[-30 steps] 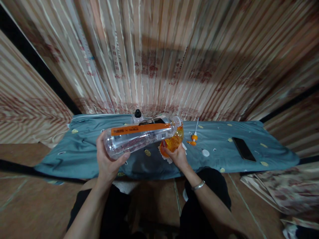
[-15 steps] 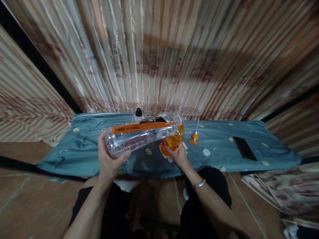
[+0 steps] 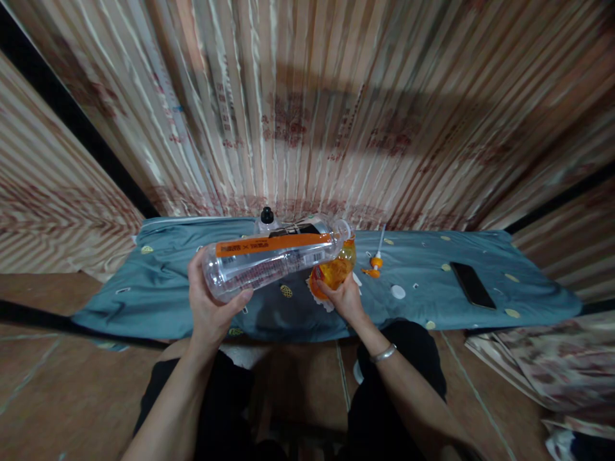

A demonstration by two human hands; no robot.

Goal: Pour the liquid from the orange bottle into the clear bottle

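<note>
My left hand (image 3: 209, 306) grips the base of a large clear plastic bottle (image 3: 269, 259) with an orange label, held almost level with its open neck pointing right. The neck rests over the mouth of a smaller orange bottle (image 3: 334, 272) that holds orange liquid. My right hand (image 3: 344, 299) holds that orange bottle from below, upright on a white doily on the blue cloth (image 3: 158, 282).
A black-capped bottle (image 3: 266, 219) stands behind the clear one. An orange pump head with a white tube (image 3: 374, 262), a white cap (image 3: 397, 292) and a black phone (image 3: 472, 285) lie on the cloth to the right. Striped curtains hang behind.
</note>
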